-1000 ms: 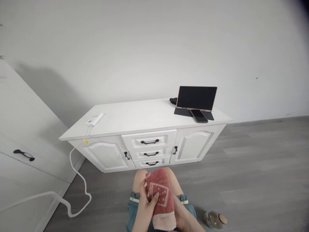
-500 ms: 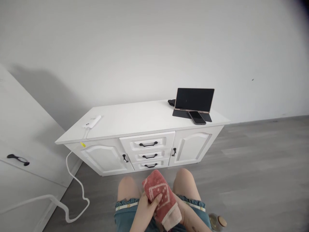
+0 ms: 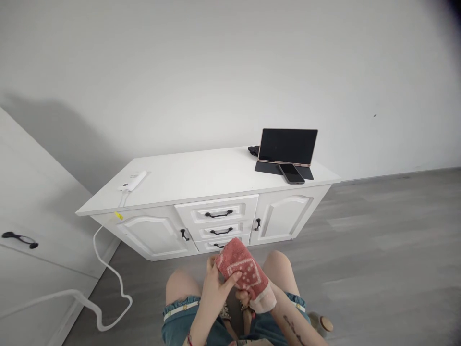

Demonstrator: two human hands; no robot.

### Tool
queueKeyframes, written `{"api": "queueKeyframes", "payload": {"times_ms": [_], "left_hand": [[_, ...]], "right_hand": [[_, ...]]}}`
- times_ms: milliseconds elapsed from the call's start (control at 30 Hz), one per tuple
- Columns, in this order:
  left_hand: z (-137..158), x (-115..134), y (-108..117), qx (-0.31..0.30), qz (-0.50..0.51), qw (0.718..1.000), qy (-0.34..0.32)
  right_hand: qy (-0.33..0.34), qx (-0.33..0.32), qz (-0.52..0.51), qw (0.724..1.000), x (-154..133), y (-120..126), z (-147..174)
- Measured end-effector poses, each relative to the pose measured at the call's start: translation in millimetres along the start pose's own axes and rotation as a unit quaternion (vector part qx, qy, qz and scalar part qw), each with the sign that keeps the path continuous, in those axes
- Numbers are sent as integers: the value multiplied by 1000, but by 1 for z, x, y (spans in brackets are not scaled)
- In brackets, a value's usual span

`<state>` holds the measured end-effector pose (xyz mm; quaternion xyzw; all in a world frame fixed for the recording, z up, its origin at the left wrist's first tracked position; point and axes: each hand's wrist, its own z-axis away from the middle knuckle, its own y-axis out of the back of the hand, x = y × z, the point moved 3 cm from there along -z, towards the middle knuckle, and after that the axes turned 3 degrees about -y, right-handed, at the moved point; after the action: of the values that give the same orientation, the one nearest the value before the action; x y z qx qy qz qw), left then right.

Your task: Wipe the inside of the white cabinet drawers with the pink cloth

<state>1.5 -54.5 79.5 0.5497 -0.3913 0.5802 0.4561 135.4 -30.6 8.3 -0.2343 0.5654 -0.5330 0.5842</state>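
Note:
Between my knees, just in front of the cabinet, I hold a red terry towel with a white outlined square, pale dots and a pale pink end. My left hand is closed on its left edge, with the thumb lying across the front. My right hand is under and behind the towel, mostly covered by it, with a few curled fingertips showing at the lower edge.
A white cabinet stands ahead, bearing a propped tablet, a phone and a white power strip. Its cable droops at the left beside a white wardrobe. A glass jar with a wooden lid is at the lower right.
Both hands have raised the towel slightly and shifted it right, tilting its pale end rightward. Some right fingertips now show below it. The view has shifted a little.

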Motion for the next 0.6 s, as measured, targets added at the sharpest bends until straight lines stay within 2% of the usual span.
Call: {"api": "queueKeyframes", "payload": {"times_ms": [67, 133, 200, 267, 367, 600], "left_hand": [[-6, -6, 0, -32, 89, 994, 55], [-9, -13, -3, -57, 194, 969, 143], [-10, -15, -7, -62, 265, 942, 195], [-11, -12, -7, -39, 292, 937, 188], [-15, -1, -3, -4, 295, 946, 131], [-15, 14, 5, -3, 282, 955, 89]], "right_hand": [[-54, -36, -69, 995, 0, -12, 1], [-38, -37, -139, 989, -5, -27, 3], [-26, -33, -178, 983, -8, -40, 4], [-36, -30, -194, 980, -8, -48, 5], [-50, -19, -217, 975, -7, -50, 2], [-38, -31, -245, 968, 1, -61, -2]]}}
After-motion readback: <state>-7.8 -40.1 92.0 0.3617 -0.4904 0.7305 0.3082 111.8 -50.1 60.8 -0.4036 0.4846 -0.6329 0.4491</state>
